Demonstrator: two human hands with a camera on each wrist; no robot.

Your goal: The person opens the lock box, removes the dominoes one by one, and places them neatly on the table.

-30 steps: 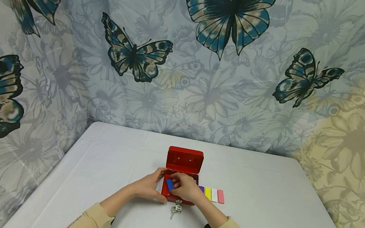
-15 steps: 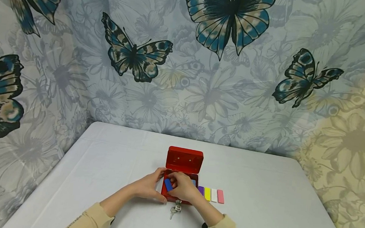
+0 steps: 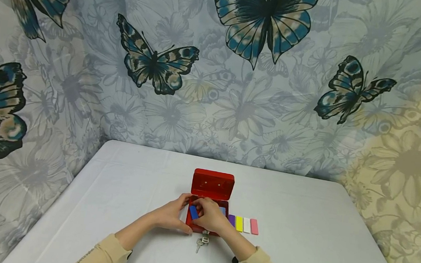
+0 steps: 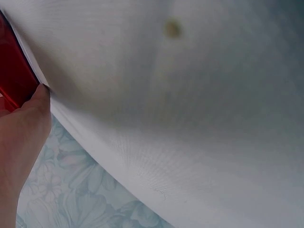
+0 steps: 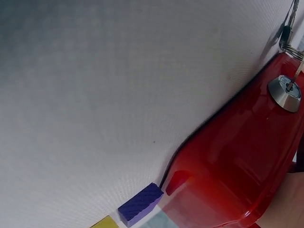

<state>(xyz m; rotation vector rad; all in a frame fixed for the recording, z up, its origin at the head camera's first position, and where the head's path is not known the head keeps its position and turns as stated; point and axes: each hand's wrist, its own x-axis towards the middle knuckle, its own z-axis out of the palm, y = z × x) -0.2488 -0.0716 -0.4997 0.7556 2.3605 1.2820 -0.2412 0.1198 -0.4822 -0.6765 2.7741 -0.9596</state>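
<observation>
A small red cash box [image 3: 213, 185] stands on the table, its lid raised at the back. My left hand [image 3: 167, 214] steadies it from the left, thumb at the front corner and fingers at the rear; the left wrist view shows that hand [image 4: 23, 135] against the red side. Inside the box, my right hand [image 3: 211, 215] pinches a blue block [image 3: 193, 213] over the left part. A light blue piece [image 3: 223, 210] shows inside at the right, partly covered by this hand. A lock [image 5: 287, 92] sits in the box's front, with keys [image 3: 200, 244] hanging from it.
Just right of the box, a purple block [image 3: 231, 220], a yellow block [image 3: 239, 224], a white block [image 3: 247, 225] and a pink block [image 3: 254, 227] lie in a row. A white cloth covers the table [image 3: 300, 225]; butterfly-patterned fabric [image 3: 173, 123] hangs behind.
The right hand has shifted slightly left inside the box, carrying the blue block toward the left wall. More of the light blue piece now shows. The left hand and the box stay put.
</observation>
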